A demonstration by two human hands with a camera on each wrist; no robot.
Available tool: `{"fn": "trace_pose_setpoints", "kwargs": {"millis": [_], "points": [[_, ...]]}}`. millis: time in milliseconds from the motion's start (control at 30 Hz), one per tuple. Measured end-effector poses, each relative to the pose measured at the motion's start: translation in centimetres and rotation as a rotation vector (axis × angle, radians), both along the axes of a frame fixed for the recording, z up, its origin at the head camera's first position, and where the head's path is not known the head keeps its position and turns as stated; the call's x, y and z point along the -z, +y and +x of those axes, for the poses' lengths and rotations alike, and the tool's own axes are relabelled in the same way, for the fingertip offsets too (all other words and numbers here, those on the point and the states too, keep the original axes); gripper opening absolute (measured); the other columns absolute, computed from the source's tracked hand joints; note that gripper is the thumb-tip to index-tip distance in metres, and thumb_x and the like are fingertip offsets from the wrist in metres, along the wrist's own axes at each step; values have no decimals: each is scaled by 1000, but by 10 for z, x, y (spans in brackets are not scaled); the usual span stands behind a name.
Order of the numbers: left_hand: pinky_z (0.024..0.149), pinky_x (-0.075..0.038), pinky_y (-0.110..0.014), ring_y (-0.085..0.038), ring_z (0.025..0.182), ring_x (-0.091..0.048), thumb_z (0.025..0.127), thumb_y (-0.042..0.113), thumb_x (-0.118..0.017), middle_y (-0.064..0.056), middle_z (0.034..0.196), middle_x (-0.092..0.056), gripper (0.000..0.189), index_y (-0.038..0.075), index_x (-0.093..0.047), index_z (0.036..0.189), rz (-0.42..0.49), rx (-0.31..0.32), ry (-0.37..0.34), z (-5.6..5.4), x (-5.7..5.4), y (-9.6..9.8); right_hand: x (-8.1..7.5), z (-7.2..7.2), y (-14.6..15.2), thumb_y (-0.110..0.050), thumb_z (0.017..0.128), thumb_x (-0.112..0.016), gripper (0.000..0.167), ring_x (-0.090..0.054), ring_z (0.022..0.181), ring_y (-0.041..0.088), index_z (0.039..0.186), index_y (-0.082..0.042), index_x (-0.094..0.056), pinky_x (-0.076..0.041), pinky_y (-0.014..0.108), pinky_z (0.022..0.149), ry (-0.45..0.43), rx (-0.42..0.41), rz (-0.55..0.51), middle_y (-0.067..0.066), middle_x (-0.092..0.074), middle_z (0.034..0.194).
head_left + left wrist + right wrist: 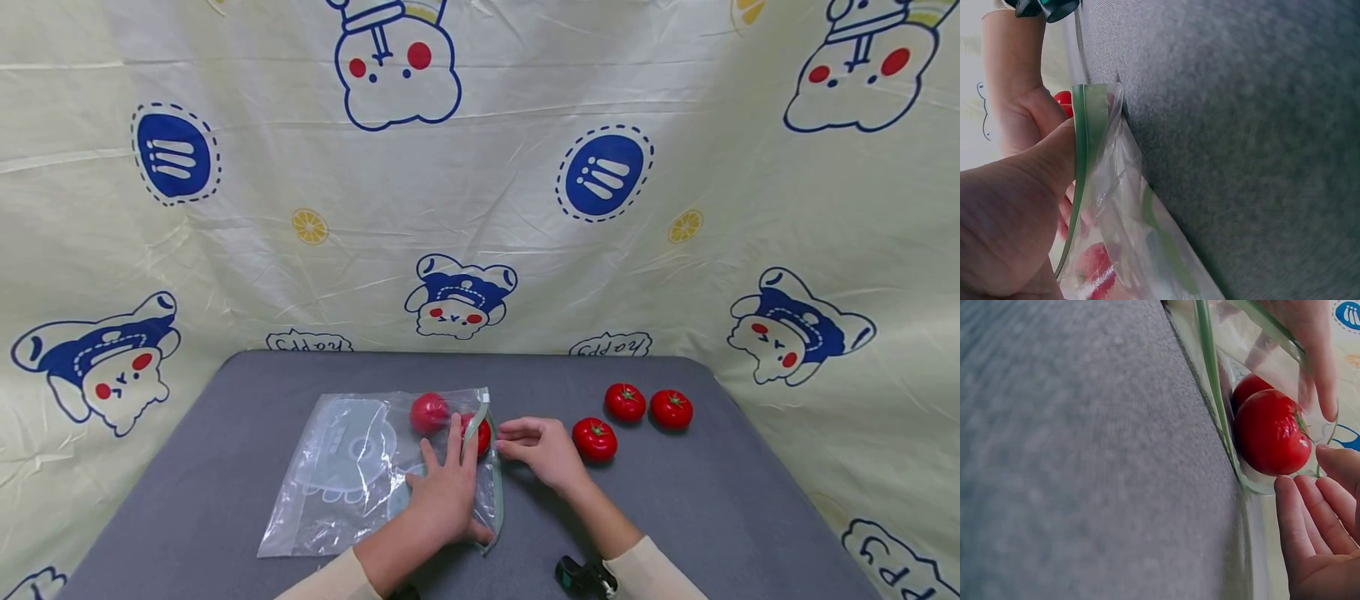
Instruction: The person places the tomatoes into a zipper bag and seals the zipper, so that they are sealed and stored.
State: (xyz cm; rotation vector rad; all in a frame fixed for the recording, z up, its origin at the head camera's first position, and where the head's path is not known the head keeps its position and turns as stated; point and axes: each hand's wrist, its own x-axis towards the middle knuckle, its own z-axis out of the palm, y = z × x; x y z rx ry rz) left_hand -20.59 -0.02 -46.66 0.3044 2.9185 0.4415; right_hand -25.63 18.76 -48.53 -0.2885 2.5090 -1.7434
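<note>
A clear zip bag (300,521) with a green-edged mouth lies on the table, its opening toward the right. My left hand (444,496) rests on it near the mouth, fingers spread, thumb by the lower end of the green strip (1082,134). Inside are two red tomatoes: one deeper tomato (429,413), and another tomato (1272,432) just within the mouth, its green stem showing in the right wrist view. Beside the mouth is my right hand (546,454), its fingers extended and its thumb apart from them, close to that nearer tomato. Nothing is held between them.
Three more tomatoes stand to the right of my right hand: a near tomato (595,439), a back tomato (625,402) and a rightmost tomato (671,409). The grey table (675,517) ends before a cartoon-printed cloth (510,233). A dark device (581,575) sits at my right wrist.
</note>
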Motion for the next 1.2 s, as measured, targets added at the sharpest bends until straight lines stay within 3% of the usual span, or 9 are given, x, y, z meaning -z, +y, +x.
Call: {"fn": "trace_pose_setpoints", "kwargs": {"millis": [233, 633, 767, 1200], "points": [[93, -44, -81, -64, 146, -22, 49, 55, -100, -9, 174, 4, 141, 17, -24, 161, -3, 11, 2, 1, 0, -1, -4, 9, 8, -21, 86, -84, 34, -75, 91, 14, 114, -5, -77, -58, 19, 79, 35, 98, 21, 7, -79, 107], [95, -42, -81, -64, 147, -21, 50, 51, -101, -9, 174, 3, 138, 16, -27, 161, 21, 1, -9, 2, -1, -1, -12, 27, 23, -26, 88, -83, 29, -74, 92, 11, 111, -9, -78, -58, 19, 83, 119, 184, 9, 5, -80, 104], [94, -42, -82, -65, 146, -21, 50, 52, -100, -10, 174, 2, 138, 16, -27, 161, 31, 2, 0, 4, -2, -1, -13, 33, 29, -26, 87, -84, 25, -74, 91, 10, 108, -14, -78, -58, 18, 85, 148, 222, -17, 4, -79, 104], [93, -43, -81, -65, 146, -22, 52, 53, -99, -11, 174, 2, 135, 15, -29, 160, 44, 12, 13, 5, -3, -2, -12, 45, 53, -13, 85, -85, 22, -74, 84, 6, 105, -8, -78, -59, 17, 80, 268, 314, -80, 13, -77, 101]]}}
